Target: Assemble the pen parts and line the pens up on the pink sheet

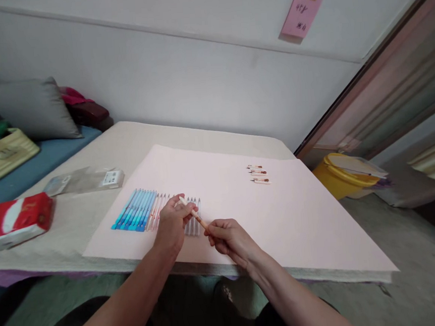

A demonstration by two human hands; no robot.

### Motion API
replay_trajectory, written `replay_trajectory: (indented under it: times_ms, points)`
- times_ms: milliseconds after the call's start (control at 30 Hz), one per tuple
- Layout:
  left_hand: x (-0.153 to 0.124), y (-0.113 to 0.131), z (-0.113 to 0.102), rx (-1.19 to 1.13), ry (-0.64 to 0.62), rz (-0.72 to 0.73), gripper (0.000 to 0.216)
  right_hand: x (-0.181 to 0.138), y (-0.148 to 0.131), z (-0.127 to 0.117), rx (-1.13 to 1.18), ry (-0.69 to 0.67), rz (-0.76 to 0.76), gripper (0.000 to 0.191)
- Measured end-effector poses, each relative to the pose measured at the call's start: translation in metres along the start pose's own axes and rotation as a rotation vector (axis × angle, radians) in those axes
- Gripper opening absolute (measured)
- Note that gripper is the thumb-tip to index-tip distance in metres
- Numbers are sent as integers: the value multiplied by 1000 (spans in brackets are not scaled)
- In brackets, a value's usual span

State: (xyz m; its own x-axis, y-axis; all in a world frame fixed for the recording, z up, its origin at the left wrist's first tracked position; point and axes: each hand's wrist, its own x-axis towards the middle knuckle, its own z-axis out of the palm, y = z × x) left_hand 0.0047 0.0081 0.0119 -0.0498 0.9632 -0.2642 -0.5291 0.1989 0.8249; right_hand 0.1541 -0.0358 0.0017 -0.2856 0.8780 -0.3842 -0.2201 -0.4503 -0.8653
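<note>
A slim white-and-brown pen [199, 219] is held slantwise above the pink sheet [292, 227], between the two hands. The left hand [172, 224] pinches its upper end between thumb and fingers; the right hand [228, 236] pinches the lower end, its other fingers curled in. If either pinch loosens while the other hand pulls or twists, the pen could slip, drop onto the clear pens [193, 228] just below and knock them askew.

The left hand also hides part of the row, including some of the pink-and-white pens [153, 212], so a dipping wrist could nudge them unseen. The blue pens [135, 211] lie farther left, packed closely enough that one push might shift several. Three short pens [260, 181] lie well apart at the right. Beyond the sheet, a red packet [20, 220] and a plastic bag [86, 182] rest on the counter [201, 137].
</note>
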Motion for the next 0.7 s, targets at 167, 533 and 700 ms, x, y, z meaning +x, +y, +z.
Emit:
replay_trajectory:
  times_ms: [167,533,700]
  points:
    - [-1,3,2,-85,-45,-67,39,0,0,-6,189,-117,97,26]
    - [6,2,-6,-104,-27,-51,33,-1,2,-5,102,-69,21,40]
    - [10,3,-10,-128,24,-3,27,1,3,-7,-150,41,-76,35]
